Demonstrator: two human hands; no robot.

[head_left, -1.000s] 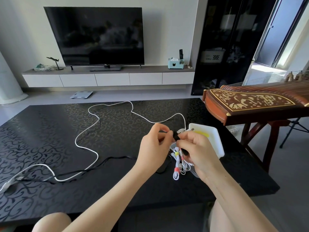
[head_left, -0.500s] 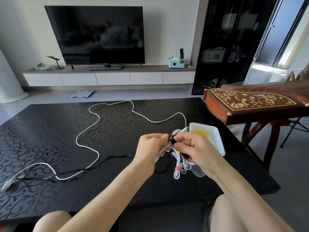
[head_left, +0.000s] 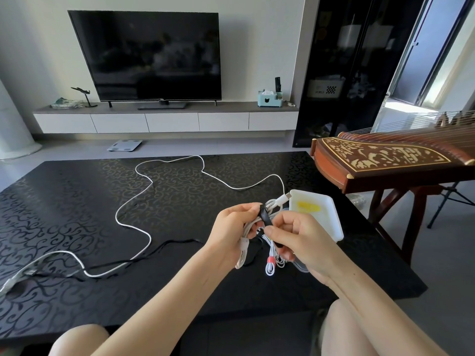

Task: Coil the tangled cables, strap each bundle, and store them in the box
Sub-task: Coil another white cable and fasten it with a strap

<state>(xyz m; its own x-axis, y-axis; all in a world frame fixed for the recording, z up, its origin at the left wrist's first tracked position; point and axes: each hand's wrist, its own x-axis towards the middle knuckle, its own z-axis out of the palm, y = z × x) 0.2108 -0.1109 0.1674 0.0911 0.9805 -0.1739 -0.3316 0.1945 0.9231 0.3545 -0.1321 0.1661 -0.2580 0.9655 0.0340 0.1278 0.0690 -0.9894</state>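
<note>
My left hand (head_left: 232,233) grips a coiled white cable bundle (head_left: 245,249) above the black table (head_left: 77,214). A black strap (head_left: 266,218) wraps around the bundle's top, and my right hand (head_left: 295,238) pinches that strap. The bundle's white plug (head_left: 281,199) sticks out toward the box. Another white coil with a red tie (head_left: 270,263) hangs below my right hand. A white box (head_left: 331,222) with something yellow inside sits just right of my hands. A long loose white cable (head_left: 133,199) snakes across the table.
A thin black cable (head_left: 144,258) lies on the table left of my hands, crossing the white one. A wooden zither (head_left: 385,160) on a stand is at the right beyond the table edge. A TV and low cabinet are at the far wall.
My hands have shifted slightly; the right hand has drawn the black strap further over the bundle's top, and the plug now points up toward the box.
</note>
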